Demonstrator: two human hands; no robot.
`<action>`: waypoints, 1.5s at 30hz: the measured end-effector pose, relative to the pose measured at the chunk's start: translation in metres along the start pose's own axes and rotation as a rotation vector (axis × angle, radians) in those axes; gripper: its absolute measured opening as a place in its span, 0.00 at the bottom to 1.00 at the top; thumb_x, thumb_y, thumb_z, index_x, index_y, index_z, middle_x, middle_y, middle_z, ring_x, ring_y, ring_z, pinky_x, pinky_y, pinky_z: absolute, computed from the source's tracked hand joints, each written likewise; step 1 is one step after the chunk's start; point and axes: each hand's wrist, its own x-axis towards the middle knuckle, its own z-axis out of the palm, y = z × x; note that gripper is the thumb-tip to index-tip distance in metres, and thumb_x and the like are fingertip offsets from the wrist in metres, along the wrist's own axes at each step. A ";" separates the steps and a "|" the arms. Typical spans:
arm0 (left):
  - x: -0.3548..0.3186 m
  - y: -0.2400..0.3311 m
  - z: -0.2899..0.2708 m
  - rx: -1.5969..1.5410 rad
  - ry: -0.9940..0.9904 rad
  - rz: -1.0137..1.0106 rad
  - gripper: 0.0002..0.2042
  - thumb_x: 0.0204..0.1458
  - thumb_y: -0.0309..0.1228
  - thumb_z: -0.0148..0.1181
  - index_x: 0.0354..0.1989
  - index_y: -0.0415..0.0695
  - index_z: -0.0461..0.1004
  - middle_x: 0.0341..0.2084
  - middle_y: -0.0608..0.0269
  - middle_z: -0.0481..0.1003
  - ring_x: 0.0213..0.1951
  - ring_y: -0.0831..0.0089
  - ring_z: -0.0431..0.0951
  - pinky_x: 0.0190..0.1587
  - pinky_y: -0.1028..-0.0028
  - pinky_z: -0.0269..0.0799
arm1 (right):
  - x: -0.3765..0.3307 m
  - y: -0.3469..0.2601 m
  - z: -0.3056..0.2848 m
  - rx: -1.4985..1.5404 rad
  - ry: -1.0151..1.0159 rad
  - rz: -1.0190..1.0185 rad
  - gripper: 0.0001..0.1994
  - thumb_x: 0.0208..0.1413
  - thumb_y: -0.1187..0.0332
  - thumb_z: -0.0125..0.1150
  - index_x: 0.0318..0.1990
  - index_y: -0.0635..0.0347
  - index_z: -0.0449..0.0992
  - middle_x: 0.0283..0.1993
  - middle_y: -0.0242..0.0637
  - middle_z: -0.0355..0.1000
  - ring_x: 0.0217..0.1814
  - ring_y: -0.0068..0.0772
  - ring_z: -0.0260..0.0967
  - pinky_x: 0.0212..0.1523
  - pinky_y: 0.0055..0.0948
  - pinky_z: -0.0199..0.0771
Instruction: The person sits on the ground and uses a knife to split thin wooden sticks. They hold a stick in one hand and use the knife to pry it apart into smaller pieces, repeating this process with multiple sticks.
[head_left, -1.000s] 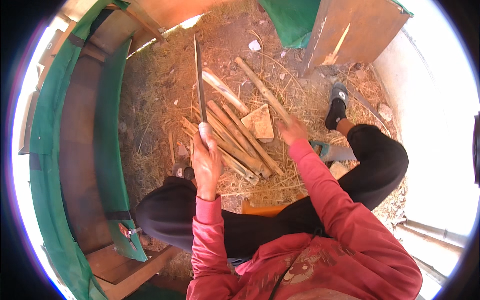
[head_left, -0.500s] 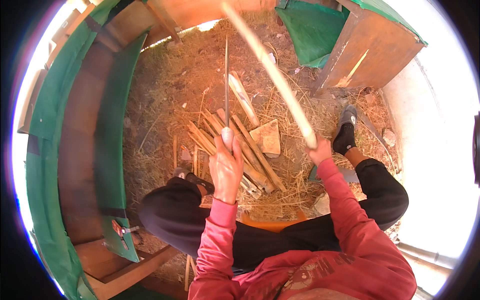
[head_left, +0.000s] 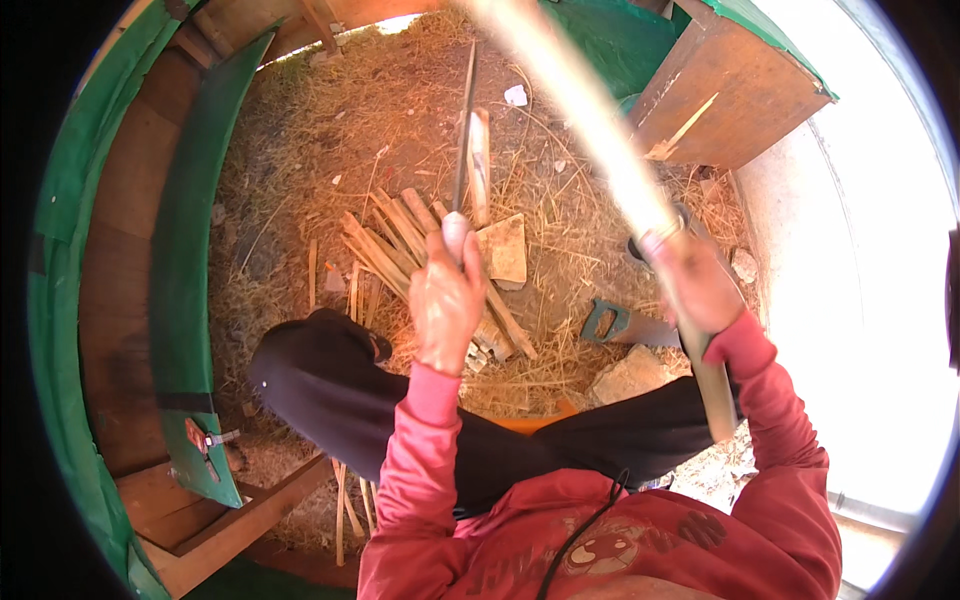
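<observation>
My left hand (head_left: 445, 305) is wrapped round the pale handle of a long thin blade (head_left: 464, 150), seen almost edge-on and pointing away from me; I cannot tell whether it is a knife or another tool. On the right, my right hand (head_left: 705, 285) grips a pale wooden pole (head_left: 600, 140), blurred by motion. The pole slants up to the far left past the top of the view, while its lower end sticks out below my hand over my thigh. Beneath my left hand lie several split wooden sticks (head_left: 395, 240) and a flat wooden block (head_left: 505, 250).
A handsaw (head_left: 615, 325) with a green handle lies by a stone (head_left: 630, 375) near my right leg. A green-covered wooden frame (head_left: 195, 270) runs along the left, holding a clamp-like tool (head_left: 205, 440). A wooden box (head_left: 730, 95) stands far right beside a white wall (head_left: 840, 280).
The pole has come nearer and its lower end now reaches well below my right hand, which held it close to that end before. My left hand keeps the blade upright.
</observation>
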 end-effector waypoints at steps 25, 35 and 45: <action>-0.026 0.011 0.000 0.036 -0.068 -0.003 0.17 0.53 0.30 0.57 0.44 0.30 0.66 0.16 0.38 0.74 0.23 0.44 0.79 0.26 0.54 0.75 | -0.023 0.010 0.014 0.344 0.002 -0.171 0.22 0.63 0.58 0.56 0.56 0.64 0.63 0.20 0.31 0.65 0.13 0.21 0.62 0.13 0.24 0.65; -0.022 -0.002 -0.015 0.157 -0.111 0.040 0.13 0.52 0.31 0.60 0.37 0.33 0.67 0.17 0.38 0.74 0.23 0.45 0.79 0.26 0.54 0.75 | -0.038 -0.017 -0.038 0.222 0.152 -0.255 0.24 0.66 0.46 0.42 0.52 0.59 0.65 0.18 0.30 0.60 0.10 0.20 0.57 0.11 0.18 0.62; -0.029 -0.017 0.006 0.220 -0.151 0.102 0.16 0.56 0.40 0.58 0.37 0.36 0.70 0.16 0.40 0.74 0.23 0.43 0.78 0.27 0.52 0.73 | -0.029 0.094 0.027 0.263 -0.169 0.255 0.21 0.61 0.54 0.58 0.49 0.64 0.65 0.20 0.34 0.65 0.15 0.26 0.67 0.15 0.26 0.68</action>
